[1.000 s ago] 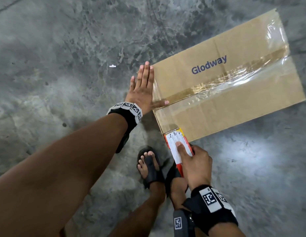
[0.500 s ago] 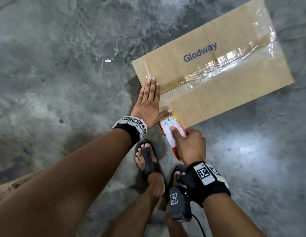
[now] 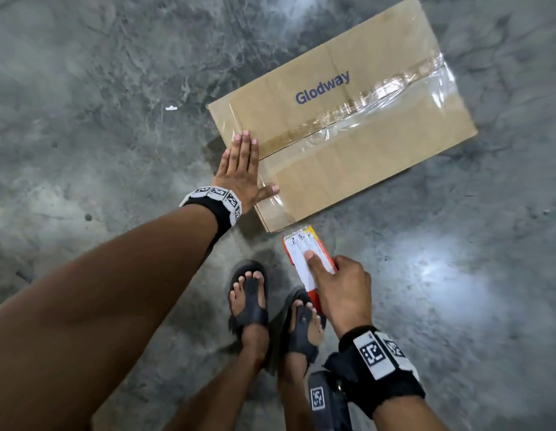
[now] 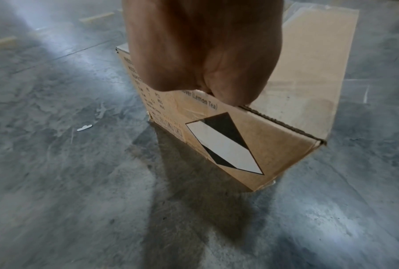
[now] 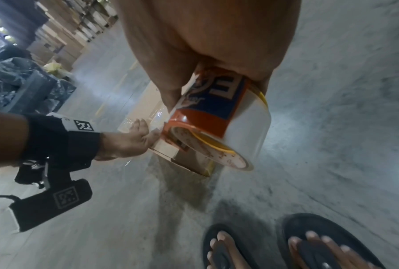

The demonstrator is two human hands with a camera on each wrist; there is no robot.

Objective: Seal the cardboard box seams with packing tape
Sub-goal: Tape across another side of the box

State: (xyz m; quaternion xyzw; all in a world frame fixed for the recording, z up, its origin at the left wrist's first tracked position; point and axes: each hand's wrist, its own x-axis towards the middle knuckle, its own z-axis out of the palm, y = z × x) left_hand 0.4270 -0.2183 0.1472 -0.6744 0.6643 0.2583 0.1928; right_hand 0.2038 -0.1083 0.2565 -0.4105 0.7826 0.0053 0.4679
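Cardboard box (image 3: 348, 169) under flat left fingers (image 3: 244, 147); right fingers (image 3: 314, 259) curl round tape roll (image 5: 219, 123), seen wrist-side.

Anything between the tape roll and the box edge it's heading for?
Nothing visible. The tape roll in the right hand sits just off the box corner; the left hand lies flat on the adjacent edge, aside.

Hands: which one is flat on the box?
The left hand, fingers straight, pressing the cardboard box end; the right hand grips the tape dispenser.
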